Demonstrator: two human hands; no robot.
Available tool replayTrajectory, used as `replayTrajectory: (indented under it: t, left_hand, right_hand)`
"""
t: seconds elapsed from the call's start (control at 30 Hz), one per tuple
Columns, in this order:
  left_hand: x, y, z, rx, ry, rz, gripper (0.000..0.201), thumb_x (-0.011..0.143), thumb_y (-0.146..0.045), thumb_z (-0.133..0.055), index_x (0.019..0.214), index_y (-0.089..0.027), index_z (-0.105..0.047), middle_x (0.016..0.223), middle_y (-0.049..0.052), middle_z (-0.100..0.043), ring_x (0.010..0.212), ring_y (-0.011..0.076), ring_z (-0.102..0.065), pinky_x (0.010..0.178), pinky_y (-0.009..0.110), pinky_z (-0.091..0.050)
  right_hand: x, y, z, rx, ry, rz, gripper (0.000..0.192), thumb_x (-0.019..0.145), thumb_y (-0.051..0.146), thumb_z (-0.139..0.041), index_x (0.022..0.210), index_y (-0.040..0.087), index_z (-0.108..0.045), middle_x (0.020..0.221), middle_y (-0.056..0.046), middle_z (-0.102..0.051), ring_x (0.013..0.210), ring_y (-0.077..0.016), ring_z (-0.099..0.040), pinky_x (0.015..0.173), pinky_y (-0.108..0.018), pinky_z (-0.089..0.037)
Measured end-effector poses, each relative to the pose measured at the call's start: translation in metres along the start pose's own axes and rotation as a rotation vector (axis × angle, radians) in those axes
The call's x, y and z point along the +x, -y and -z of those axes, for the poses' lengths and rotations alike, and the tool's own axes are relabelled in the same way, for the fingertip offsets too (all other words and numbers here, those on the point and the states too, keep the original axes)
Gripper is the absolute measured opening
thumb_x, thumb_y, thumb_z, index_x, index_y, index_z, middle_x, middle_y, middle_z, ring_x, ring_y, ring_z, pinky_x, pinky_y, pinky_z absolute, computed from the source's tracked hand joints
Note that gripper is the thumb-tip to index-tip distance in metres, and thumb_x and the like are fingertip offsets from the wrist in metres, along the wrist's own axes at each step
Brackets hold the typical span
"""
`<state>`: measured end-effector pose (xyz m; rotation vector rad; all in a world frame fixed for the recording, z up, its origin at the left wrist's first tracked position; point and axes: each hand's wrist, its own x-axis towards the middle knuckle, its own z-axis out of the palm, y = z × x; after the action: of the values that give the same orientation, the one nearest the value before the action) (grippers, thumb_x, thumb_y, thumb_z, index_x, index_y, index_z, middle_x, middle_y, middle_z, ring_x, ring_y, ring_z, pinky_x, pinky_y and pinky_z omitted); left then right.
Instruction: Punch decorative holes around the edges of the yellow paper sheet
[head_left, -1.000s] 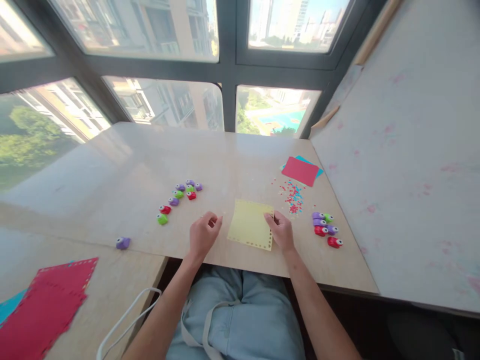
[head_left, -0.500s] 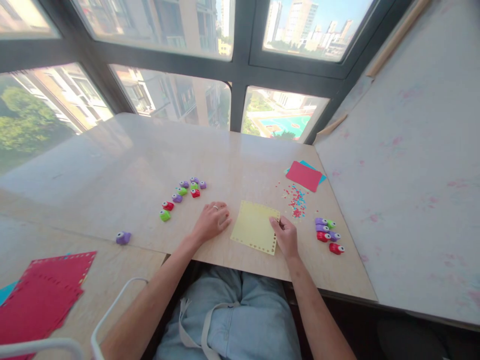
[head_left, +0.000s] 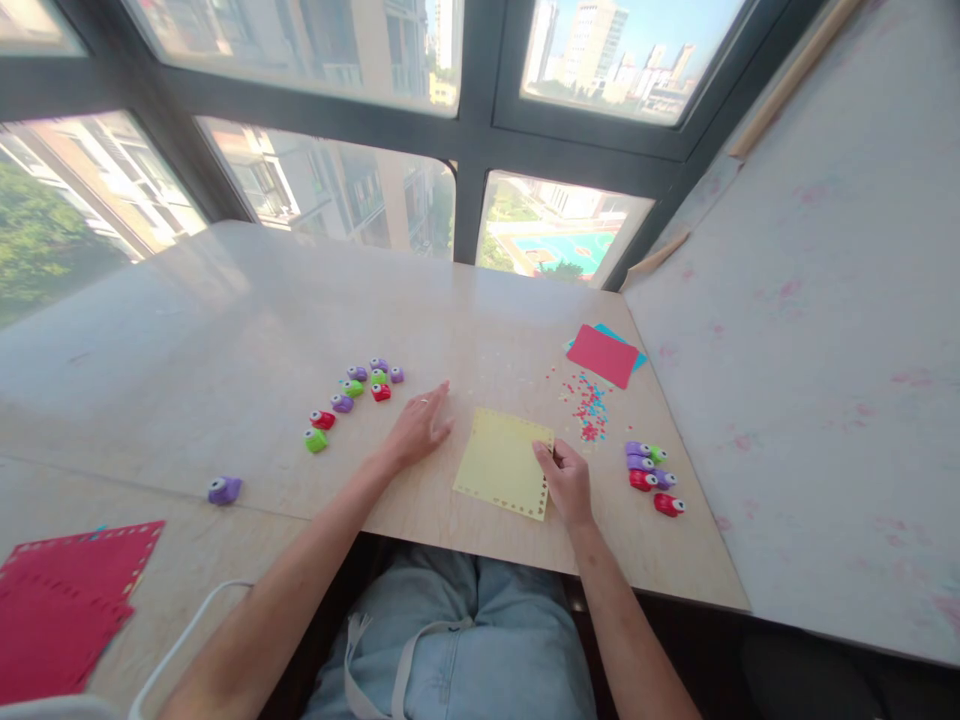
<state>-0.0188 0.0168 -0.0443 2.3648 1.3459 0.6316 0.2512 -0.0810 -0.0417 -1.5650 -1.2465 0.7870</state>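
We have a yellow paper square (head_left: 501, 463) lying flat near the front edge of the counter (head_left: 247, 330), its bottom and right borders already punched with a row of small holes; whether the top and left borders are punched we cannot tell. Our right hand (head_left: 566, 480) pinches its right edge, fingers closed on the paper. Our left hand (head_left: 418, 428) lies open, palm down on the counter just left of the sheet, holding nothing.

To the right sit a small cluster of purple, green and red punches (head_left: 651, 470), and beyond them a scatter of red and blue confetti (head_left: 587, 405) beside a red sheet on a blue one (head_left: 602, 354). A longer string of punches (head_left: 352, 395) curves left of the open hand, with a lone purple punch (head_left: 223, 489) further off. Red sheets with punched borders (head_left: 64, 605) are stacked at the lower left.

The counter is pale, glossy wood set against large dark-framed windows (head_left: 465, 130) overlooking apartment towers, trees and a sports court.
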Motion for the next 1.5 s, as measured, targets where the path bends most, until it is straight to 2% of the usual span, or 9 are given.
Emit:
replayTrajectory:
  t: [0.13, 0.33, 0.53, 0.6, 0.7, 0.93, 1.1, 1.27, 1.5]
  left_hand:
    - [0.011, -0.013, -0.004, -0.085, 0.000, 0.050, 0.062, 0.085, -0.014, -0.043, 0.145, -0.012, -0.032, 0.126, 0.012, -0.064, 0.124, 0.0233, -0.053, 0.107, 0.041, -0.037]
    - [0.050, -0.036, -0.013, -0.130, 0.048, 0.111, 0.060, 0.082, -0.012, -0.041, 0.142, -0.007, -0.037, 0.128, 0.017, -0.063, 0.123, 0.0255, -0.055, 0.107, 0.043, -0.037]
    - [0.096, -0.063, -0.017, -0.767, 0.263, 0.163, 0.047, 0.091, -0.033, -0.037, 0.132, -0.014, -0.051, 0.124, 0.015, -0.066, 0.127, 0.0238, -0.053, 0.106, 0.041, -0.040]
    - [0.106, -0.070, -0.011, -0.970, 0.216, 0.197, 0.047, 0.090, -0.038, -0.042, 0.130, -0.016, -0.051, 0.125, 0.014, -0.065, 0.126, 0.0237, -0.053, 0.103, 0.041, -0.042]
    - [0.105, -0.068, 0.000, -1.083, 0.013, 0.252, 0.045, 0.086, -0.040, -0.051, 0.124, -0.015, -0.054, 0.117, 0.014, -0.068, 0.115, 0.0232, -0.062, 0.095, 0.039, -0.048]
    - [0.031, -0.020, 0.023, -0.801, -0.515, 0.483, 0.033, 0.078, -0.036, -0.055, 0.100, -0.013, -0.064, 0.085, 0.009, -0.072, 0.079, 0.0195, -0.068, 0.071, 0.031, -0.053]
    - [-0.026, 0.001, 0.032, -0.472, -0.721, 0.580, 0.028, 0.080, -0.036, -0.055, 0.097, -0.015, -0.065, 0.087, 0.007, -0.069, 0.070, 0.0182, -0.063, 0.065, 0.030, -0.052]
    - [-0.037, 0.014, 0.040, -0.042, -0.680, 0.600, 0.030, 0.079, -0.028, -0.056, 0.106, -0.019, -0.064, 0.101, 0.009, -0.066, 0.070, 0.0201, -0.061, 0.075, 0.037, -0.052]
    - [-0.028, 0.019, 0.038, 0.126, -0.553, 0.528, 0.034, 0.084, -0.024, -0.054, 0.116, -0.020, -0.063, 0.118, 0.012, -0.062, 0.095, 0.0264, -0.061, 0.088, 0.040, -0.050]
  right_hand:
    - [0.000, 0.000, 0.000, -0.020, 0.001, 0.002, 0.038, 0.085, 0.052, -0.058, 0.067, 0.019, -0.049, 0.059, 0.005, -0.036, 0.056, -0.0115, -0.035, 0.050, -0.024, -0.029]
    - [0.000, -0.001, -0.001, -0.018, -0.014, 0.009, 0.041, 0.085, 0.053, -0.058, 0.064, 0.020, -0.045, 0.058, 0.006, -0.034, 0.055, -0.0112, -0.034, 0.050, -0.023, -0.028]
    - [0.000, 0.002, -0.001, -0.001, -0.002, -0.016, 0.040, 0.085, 0.052, -0.058, 0.064, 0.020, -0.045, 0.058, 0.006, -0.034, 0.055, -0.0112, -0.034, 0.049, -0.023, -0.028]
    - [0.000, 0.001, -0.001, 0.001, -0.005, -0.008, 0.040, 0.085, 0.052, -0.058, 0.064, 0.020, -0.043, 0.058, 0.006, -0.034, 0.055, -0.0111, -0.034, 0.049, -0.023, -0.028]
    - [0.000, -0.001, -0.001, 0.004, -0.003, -0.001, 0.040, 0.086, 0.052, -0.057, 0.065, 0.021, -0.042, 0.059, 0.006, -0.033, 0.055, -0.0111, -0.033, 0.050, -0.023, -0.028]
    - [0.000, 0.000, -0.001, -0.035, -0.019, 0.012, 0.042, 0.085, 0.052, -0.057, 0.062, 0.021, -0.039, 0.058, 0.006, -0.031, 0.055, -0.0110, -0.032, 0.050, -0.023, -0.027]
    - [-0.001, 0.003, 0.000, -0.048, -0.010, -0.005, 0.043, 0.083, 0.054, -0.058, 0.063, 0.021, -0.040, 0.058, 0.006, -0.033, 0.055, -0.0113, -0.033, 0.050, -0.023, -0.028]
    - [-0.002, -0.001, 0.001, -0.044, -0.003, -0.012, 0.041, 0.083, 0.056, -0.058, 0.066, 0.020, -0.046, 0.059, 0.005, -0.038, 0.056, -0.0122, -0.035, 0.049, -0.023, -0.029]
    - [-0.001, 0.001, 0.000, -0.044, -0.017, -0.010, 0.042, 0.082, 0.057, -0.059, 0.067, 0.019, -0.050, 0.059, 0.004, -0.041, 0.056, -0.0128, -0.037, 0.049, -0.024, -0.031]
